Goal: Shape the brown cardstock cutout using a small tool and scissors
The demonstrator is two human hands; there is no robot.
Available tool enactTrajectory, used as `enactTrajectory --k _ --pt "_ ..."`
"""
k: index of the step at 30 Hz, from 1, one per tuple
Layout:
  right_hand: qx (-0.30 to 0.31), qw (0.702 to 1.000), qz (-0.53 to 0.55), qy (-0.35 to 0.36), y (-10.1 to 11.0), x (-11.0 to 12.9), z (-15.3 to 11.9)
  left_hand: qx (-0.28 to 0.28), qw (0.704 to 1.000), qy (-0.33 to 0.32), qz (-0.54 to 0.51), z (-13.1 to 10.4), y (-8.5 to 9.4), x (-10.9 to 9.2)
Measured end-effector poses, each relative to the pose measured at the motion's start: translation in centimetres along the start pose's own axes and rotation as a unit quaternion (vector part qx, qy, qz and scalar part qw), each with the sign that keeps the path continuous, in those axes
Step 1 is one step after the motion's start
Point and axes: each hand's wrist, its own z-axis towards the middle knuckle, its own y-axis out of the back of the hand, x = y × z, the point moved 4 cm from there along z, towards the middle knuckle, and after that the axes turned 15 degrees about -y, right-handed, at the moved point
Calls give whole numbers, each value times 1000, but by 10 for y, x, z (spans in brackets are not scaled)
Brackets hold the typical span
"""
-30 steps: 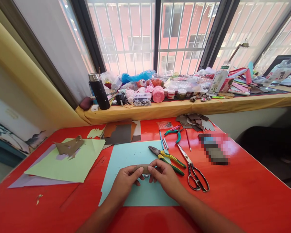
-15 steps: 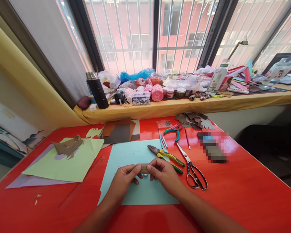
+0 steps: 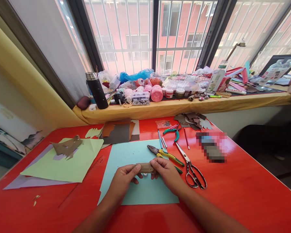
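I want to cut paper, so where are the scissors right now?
In the head view, the scissors lie right of centre on the red table, beside the yellow-and-green pliers and to the right of the right hand.

Object point(image 3: 214, 151) pixelated, brown strip point(image 3: 145, 167) partly hidden

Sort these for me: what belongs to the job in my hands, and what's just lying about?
Job in hand:
brown strip, between left hand and right hand
blue sheet, beneath
large pliers and scissors, nearby, probably tools for it

Seemingly just lying about:
black flask
pink roll
bottle with a green label, all on the windowsill
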Motion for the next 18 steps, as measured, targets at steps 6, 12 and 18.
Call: enactTrajectory --k 6,12,18 --pt "2 1000 6 -6 1 1 -1 -2 1000 -16 3 -1 1 0" --pt "10 1000 -19 15 -3 2 -2 -13 999 -15 34 -1 1 2" --pt "-6 1000 -18 6 -1 -6 3 0 1000 -7 24 -1 -1 0"
